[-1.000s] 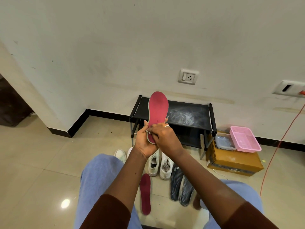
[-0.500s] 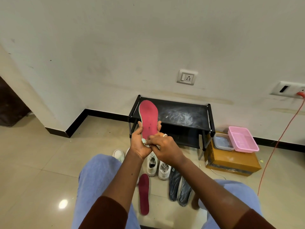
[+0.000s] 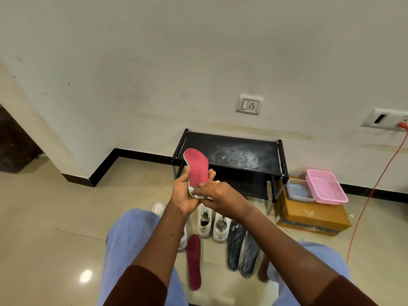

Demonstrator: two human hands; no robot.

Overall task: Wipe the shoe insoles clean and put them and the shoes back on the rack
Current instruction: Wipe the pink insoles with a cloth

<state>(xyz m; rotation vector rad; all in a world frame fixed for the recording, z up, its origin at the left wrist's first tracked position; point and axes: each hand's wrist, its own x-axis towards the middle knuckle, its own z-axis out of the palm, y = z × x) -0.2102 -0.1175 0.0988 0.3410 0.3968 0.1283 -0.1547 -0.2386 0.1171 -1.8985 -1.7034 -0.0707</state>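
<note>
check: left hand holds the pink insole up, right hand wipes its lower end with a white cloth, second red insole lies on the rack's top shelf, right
No. The head view shows the second red insole on the floor by the white shoes, not on the rack. The left hand holding the pink insole, the right hand wiping with the white cloth: correct.

We find the shoe rack point(image 3: 229, 151) against the wall, the cardboard box point(image 3: 309, 217) just right of it on the floor. On the box, the container point(image 3: 299, 192) sits left of the basket point(image 3: 326, 186), touching it. In front of the rack our left hand point(image 3: 184, 195) grips an insole point(image 3: 197, 167) upright; our right hand point(image 3: 220, 198) holds a cloth point(image 3: 199, 196) against its lower end. Below, the sneakers point(image 3: 212, 224) stand nearest the rack, a second insole point(image 3: 194, 261) before them.
</note>
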